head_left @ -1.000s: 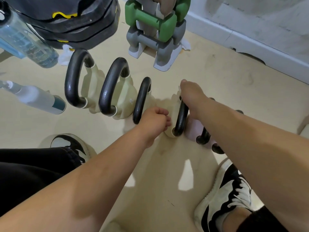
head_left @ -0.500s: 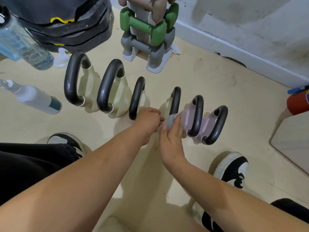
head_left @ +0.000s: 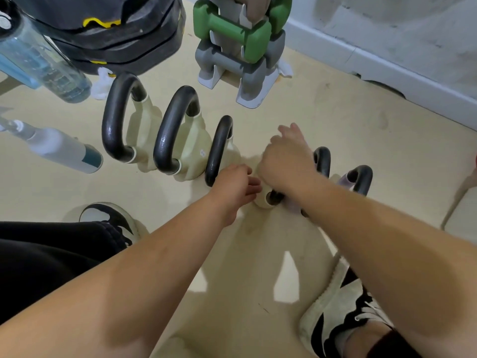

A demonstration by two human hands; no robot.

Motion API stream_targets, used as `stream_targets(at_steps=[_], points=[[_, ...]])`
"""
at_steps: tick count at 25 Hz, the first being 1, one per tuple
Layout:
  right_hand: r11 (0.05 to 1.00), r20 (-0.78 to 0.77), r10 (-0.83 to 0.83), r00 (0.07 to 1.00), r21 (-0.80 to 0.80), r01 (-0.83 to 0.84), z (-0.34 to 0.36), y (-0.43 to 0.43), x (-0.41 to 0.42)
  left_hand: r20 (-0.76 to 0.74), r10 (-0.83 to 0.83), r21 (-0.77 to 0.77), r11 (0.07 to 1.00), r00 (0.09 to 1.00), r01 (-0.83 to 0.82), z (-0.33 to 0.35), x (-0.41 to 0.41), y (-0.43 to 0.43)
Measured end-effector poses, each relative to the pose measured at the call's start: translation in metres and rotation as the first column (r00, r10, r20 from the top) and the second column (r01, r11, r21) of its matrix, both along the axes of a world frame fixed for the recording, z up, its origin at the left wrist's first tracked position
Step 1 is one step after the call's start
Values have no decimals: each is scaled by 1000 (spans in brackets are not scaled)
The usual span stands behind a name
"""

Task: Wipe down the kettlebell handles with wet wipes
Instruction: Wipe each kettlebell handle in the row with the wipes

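Reaching across the floor (head_left: 335, 120), the right hand (head_left: 286, 161) curls over the fourth kettlebell's handle (head_left: 275, 197), fingers seemingly clamped round it; the left hand (head_left: 232, 184) sits beside it, fingers curled together.

The floor (head_left: 322, 120) is a pale beige, smooth surface with faint scuffs and smudges, lit evenly from above, with soft shadows. Along the upper right runs a white baseboard (head_left: 387, 71) below a mottled grey-white wall (head_left: 413, 27). A grey rack (head_left: 247, 73) of green and grey dumbbells stands near the wall. At the upper left lies a stack of black weight plates (head_left: 108, 34) with yellow markings. A clear water bottle (head_left: 38, 60) and a white spray bottle (head_left: 64, 149) appear at the left edge.
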State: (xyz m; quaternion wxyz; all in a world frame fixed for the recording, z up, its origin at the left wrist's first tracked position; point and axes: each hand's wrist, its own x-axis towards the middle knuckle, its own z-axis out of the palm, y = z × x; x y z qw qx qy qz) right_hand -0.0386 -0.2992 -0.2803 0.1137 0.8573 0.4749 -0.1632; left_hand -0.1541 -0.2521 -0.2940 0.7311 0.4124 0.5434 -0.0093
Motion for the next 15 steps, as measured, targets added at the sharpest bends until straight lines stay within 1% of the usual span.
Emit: stream_targets(at_steps=[1, 3, 4, 6, 7, 8, 9, 10, 12, 15], points=[[996, -35, -78, 996, -46, 77, 7, 7, 12, -4, 6, -2, 1000, 1000, -6, 1, 1, 1], [973, -155, -228, 961, -65, 220, 17, 12, 26, -10, 8, -6, 1000, 1000, -8, 1, 2, 4], [976, -153, -216, 964, -58, 210, 18, 12, 26, -5, 10, -7, 1000, 1000, -10, 1, 2, 5], [998, -52, -38, 998, -58, 35, 12, 5, 15, 2, 13, -1, 1000, 1000, -13, 0, 0, 5], [999, -5, 45, 999, -11, -46, 6, -3, 7, 3, 11, 2, 1000, 1000, -11, -1, 0, 5], [995, 20, 97, 995, 36, -97, 3, -13, -3, 9, 7, 2, 1000, 1000, -7, -1, -1, 5], [990, 18, 136, 991, 43, -136, 3, -25, -16, 16, 6, 3, 1000, 1000, -6, 0, -1, 4], [982, 17, 182, 983, 43, -182, 3, -40, -31, 17, 11, 0, 1000, 1000, -11, 1, -2, 3], [952, 40, 305, 952, -9, -305, -6, -71, -58, 5, 14, -11, 1000, 1000, -14, 3, -2, 0], [894, 104, 447, 888, -32, -447, -28, -104, -65, -16, 7, -20, 1000, 1000, -7, 5, -2, -1]])
